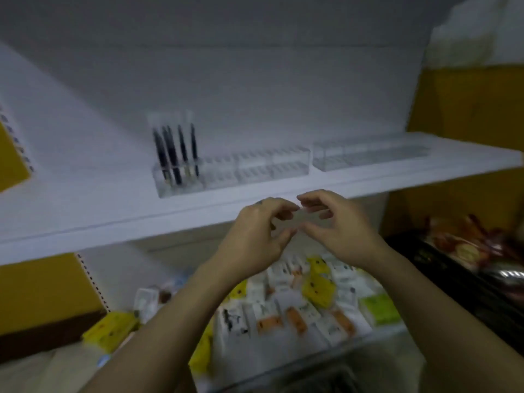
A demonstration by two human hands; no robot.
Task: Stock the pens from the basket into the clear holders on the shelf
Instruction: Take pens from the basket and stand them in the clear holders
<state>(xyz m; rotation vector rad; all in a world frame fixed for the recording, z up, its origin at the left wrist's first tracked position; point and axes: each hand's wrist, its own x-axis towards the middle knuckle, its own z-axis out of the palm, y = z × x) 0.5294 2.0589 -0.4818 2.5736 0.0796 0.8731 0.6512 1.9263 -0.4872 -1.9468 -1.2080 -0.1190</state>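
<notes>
Several dark pens are standing upright in the left end of a long clear holder, which is sitting on the white shelf. The pens are filling only that end. A second clear holder is sitting just beside the first, to its right on the same shelf. It is too blurred to tell what it is holding.

In front of the shelf's front edge, the left hand and the right hand are hovering close together. Their fingers are curling inward, with the fingertips of the two hands nearly meeting. Something pale and blurred is showing between them, and I cannot tell whether either hand is pinching it.

Below the hands, small white, yellow and orange packets are lying crowded together.
</notes>
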